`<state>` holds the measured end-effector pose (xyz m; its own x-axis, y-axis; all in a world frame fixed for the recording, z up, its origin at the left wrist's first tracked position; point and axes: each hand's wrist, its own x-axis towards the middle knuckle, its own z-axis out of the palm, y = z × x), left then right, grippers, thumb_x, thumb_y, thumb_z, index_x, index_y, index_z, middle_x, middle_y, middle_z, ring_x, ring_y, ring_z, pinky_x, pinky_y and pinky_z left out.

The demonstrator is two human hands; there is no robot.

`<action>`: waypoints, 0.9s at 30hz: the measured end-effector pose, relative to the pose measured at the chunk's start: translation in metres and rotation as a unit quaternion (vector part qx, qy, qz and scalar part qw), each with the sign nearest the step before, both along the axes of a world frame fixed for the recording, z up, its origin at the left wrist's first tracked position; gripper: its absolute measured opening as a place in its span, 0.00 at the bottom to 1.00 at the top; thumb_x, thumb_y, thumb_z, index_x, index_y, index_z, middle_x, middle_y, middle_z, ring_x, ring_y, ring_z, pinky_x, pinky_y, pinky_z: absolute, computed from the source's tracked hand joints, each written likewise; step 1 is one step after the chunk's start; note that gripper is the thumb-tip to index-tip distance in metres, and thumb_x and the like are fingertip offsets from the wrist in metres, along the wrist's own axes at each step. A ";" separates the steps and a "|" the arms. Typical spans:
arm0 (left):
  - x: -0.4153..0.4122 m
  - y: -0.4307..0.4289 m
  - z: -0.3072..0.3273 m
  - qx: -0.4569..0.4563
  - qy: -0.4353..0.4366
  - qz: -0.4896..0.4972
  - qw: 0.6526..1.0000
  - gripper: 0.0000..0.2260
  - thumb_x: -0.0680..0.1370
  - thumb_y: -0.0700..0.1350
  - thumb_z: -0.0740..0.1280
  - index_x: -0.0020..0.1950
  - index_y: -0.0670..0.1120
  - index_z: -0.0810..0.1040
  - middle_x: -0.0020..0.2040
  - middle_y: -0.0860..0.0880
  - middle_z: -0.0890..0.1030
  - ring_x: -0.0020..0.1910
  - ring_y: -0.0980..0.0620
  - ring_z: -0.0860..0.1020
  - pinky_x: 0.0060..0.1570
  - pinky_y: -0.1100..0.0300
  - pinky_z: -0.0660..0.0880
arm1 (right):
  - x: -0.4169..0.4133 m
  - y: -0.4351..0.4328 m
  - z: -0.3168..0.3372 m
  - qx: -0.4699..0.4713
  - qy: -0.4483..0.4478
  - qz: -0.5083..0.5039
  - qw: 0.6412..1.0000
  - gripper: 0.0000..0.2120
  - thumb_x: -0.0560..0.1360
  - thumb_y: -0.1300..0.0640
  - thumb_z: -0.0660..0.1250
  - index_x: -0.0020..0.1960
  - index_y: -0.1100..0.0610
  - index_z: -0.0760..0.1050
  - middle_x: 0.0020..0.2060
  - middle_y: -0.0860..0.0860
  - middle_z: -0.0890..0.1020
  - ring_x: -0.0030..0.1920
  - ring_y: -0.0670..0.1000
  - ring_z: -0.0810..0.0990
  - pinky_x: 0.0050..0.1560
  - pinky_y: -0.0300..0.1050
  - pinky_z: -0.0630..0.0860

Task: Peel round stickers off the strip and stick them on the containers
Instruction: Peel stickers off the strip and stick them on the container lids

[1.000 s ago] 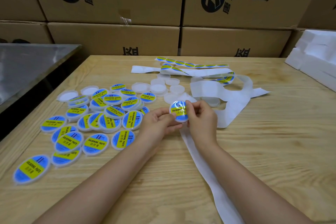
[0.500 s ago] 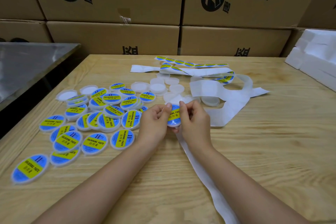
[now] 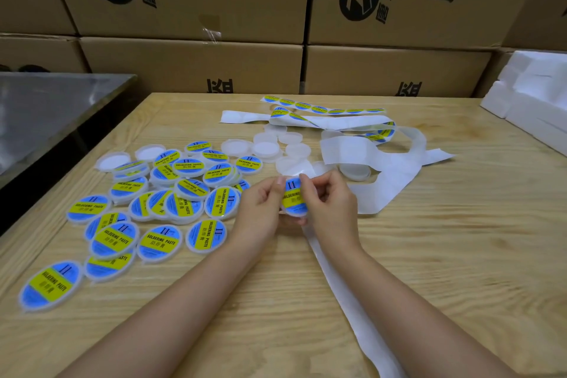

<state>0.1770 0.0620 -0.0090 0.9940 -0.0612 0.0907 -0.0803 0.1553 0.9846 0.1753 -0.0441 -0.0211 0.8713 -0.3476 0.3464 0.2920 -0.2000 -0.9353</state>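
Turned more face-on than before; container (image 3: 291, 217) pinched between fingers of left hand (image 3: 260, 209) and right hand (image 3: 332, 206), sticker (image 3: 295, 198) band pointing away.

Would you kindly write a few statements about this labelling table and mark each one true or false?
1. The left hand and the right hand together hold one container with a blue and yellow sticker on it. True.
2. The labelled containers lie mostly to the right of the hands. False: they are spread out to the left of the hands.
3. A sticker strip with stickers left on it lies at the far side of the table. True.
4. The plain containers sit on the grey metal surface. False: they lie on the wooden table, just beyond the hands.
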 end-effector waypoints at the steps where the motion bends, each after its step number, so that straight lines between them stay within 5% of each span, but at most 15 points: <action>1: 0.002 0.001 0.000 0.008 -0.005 0.023 1.000 0.14 0.81 0.44 0.58 0.45 0.42 0.81 0.37 0.43 0.83 0.36 0.46 0.81 0.40 0.48 0.80 | 0.000 0.002 -0.001 -0.014 0.001 0.013 1.000 0.12 0.72 0.54 0.71 0.37 0.54 0.69 0.29 0.48 0.78 0.30 0.48 0.78 0.30 0.46 0.76; 6: 0.006 0.008 0.001 0.005 0.023 0.085 0.996 0.12 0.80 0.45 0.60 0.42 0.46 0.81 0.41 0.41 0.83 0.42 0.44 0.81 0.48 0.45 0.77 | -0.001 0.005 -0.001 -0.099 -0.007 0.079 0.992 0.16 0.67 0.55 0.75 0.43 0.47 0.67 0.37 0.42 0.78 0.34 0.37 0.77 0.33 0.28 0.69; 13: 0.008 0.020 0.008 -0.031 0.037 0.032 0.998 0.10 0.78 0.40 0.63 0.56 0.38 0.79 0.45 0.40 0.83 0.41 0.42 0.81 0.46 0.42 0.79 | -0.001 -0.004 0.000 0.032 0.017 0.171 0.985 0.08 0.74 0.64 0.69 0.45 0.52 0.74 0.39 0.52 0.82 0.36 0.51 0.81 0.36 0.45 0.77; 17: 0.001 0.021 0.007 -0.038 0.057 -0.067 0.995 0.23 0.73 0.28 0.65 0.66 0.41 0.71 0.51 0.41 0.82 0.50 0.41 0.81 0.52 0.44 0.78 | 0.001 -0.009 0.004 0.131 0.042 0.158 0.978 0.03 0.76 0.66 0.64 0.47 0.63 0.76 0.34 0.57 0.81 0.28 0.49 0.78 0.30 0.42 0.78; 20: 0.003 0.022 0.005 0.027 0.034 -0.056 0.998 0.25 0.74 0.27 0.64 0.69 0.43 0.68 0.54 0.40 0.81 0.53 0.40 0.80 0.56 0.44 0.75 | 0.001 -0.013 0.004 0.124 0.050 0.147 0.980 0.07 0.78 0.65 0.62 0.49 0.67 0.77 0.28 0.58 0.77 0.26 0.50 0.76 0.31 0.44 0.78; 25: 0.010 0.022 0.011 0.026 0.018 0.044 0.999 0.20 0.75 0.28 0.62 0.66 0.40 0.71 0.49 0.47 0.81 0.39 0.56 0.82 0.38 0.61 0.80 | 0.001 -0.009 0.004 0.116 0.070 0.127 0.983 0.15 0.79 0.64 0.60 0.64 0.52 0.67 0.34 0.55 0.80 0.28 0.49 0.75 0.38 0.51 0.78; 27: 0.016 0.030 0.013 0.140 -0.025 0.136 0.981 0.20 0.76 0.31 0.61 0.67 0.43 0.72 0.45 0.47 0.81 0.35 0.57 0.78 0.38 0.62 0.77 | 0.002 -0.008 0.003 0.122 0.080 0.116 0.983 0.20 0.79 0.63 0.60 0.68 0.50 0.62 0.36 0.53 0.81 0.28 0.48 0.75 0.40 0.52 0.78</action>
<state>0.1930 0.0922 0.0045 0.9718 0.1755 0.1574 -0.1309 -0.1537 0.9794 0.1773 -0.0526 -0.0185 0.9731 -0.1898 0.1302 0.1494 0.0908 -0.9846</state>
